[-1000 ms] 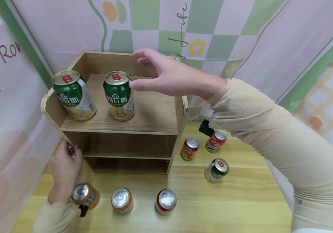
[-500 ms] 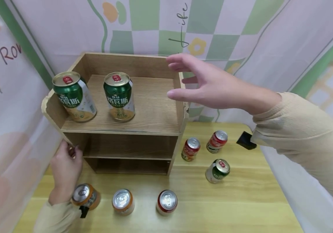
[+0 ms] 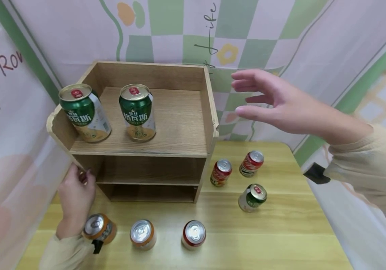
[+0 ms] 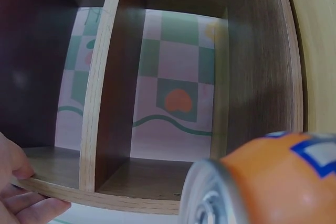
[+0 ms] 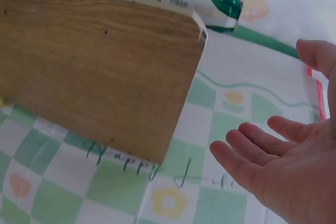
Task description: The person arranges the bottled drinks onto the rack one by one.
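My left hand (image 3: 77, 191) grips the left side board of a small wooden shelf (image 3: 166, 153). In the left wrist view its thumb (image 4: 20, 162) lies inside the board's edge and the fingers lie outside. Two green-and-white drink cans, one (image 3: 85, 112) at the left wall and one (image 3: 137, 112) nearer the middle, stand upright on the top tier. To the right of the shelf, my right hand (image 3: 274, 99) hangs in the air, fingers spread and holding nothing. The right wrist view shows its palm (image 5: 294, 166) beside the shelf's outer side panel (image 5: 100, 66).
On the table (image 3: 264, 240), an orange can (image 3: 100, 228) stands by my left wrist, with another orange can (image 3: 142, 234) and a red-rimmed can (image 3: 193, 234) along the front. Right of the shelf are two red cans (image 3: 221, 172) (image 3: 252, 164) and a green-and-white can (image 3: 252, 197).
My right hand has moved right, away from beside the middle green can and past the shelf's right side. The left hand and the cans stay where they were.
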Demonstrator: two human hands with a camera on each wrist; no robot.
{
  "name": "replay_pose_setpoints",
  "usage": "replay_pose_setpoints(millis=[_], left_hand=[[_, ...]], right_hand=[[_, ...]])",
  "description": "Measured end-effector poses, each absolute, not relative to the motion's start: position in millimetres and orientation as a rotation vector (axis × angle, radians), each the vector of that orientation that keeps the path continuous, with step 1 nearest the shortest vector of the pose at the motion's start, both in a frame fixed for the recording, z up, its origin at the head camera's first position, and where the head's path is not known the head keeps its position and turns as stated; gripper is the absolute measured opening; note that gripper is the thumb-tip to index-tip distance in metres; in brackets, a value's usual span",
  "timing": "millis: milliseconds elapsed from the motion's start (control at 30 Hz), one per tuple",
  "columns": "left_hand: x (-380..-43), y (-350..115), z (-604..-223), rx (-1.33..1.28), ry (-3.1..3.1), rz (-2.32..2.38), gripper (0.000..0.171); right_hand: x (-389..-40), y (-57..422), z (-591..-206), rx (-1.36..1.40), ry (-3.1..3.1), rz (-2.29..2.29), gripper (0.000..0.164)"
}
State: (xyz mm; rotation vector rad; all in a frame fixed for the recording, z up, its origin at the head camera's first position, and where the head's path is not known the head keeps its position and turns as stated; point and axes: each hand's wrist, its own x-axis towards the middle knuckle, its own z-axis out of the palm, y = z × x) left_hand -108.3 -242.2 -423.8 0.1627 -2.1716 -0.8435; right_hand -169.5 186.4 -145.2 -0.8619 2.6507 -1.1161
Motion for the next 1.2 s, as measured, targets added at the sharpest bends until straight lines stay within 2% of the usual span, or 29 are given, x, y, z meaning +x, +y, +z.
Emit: replay_pose_setpoints(millis=[367, 900, 1200], left_hand=[[-107, -240, -420, 0.161, -2.204, -0.816, 0.014], [-109, -241, -426, 0.173, -2.196, -0.835, 0.014], [-110, -241, -425, 0.154, -2.181, -0.832, 0.011]], right_hand=[[-171, 235, -176, -0.842, 2.747, -1.295, 0.056], [-163, 276, -269, -0.933, 2.780, -1.374, 0.047], [-158, 290, -335, -0.775, 2.811, -1.410, 0.048]])
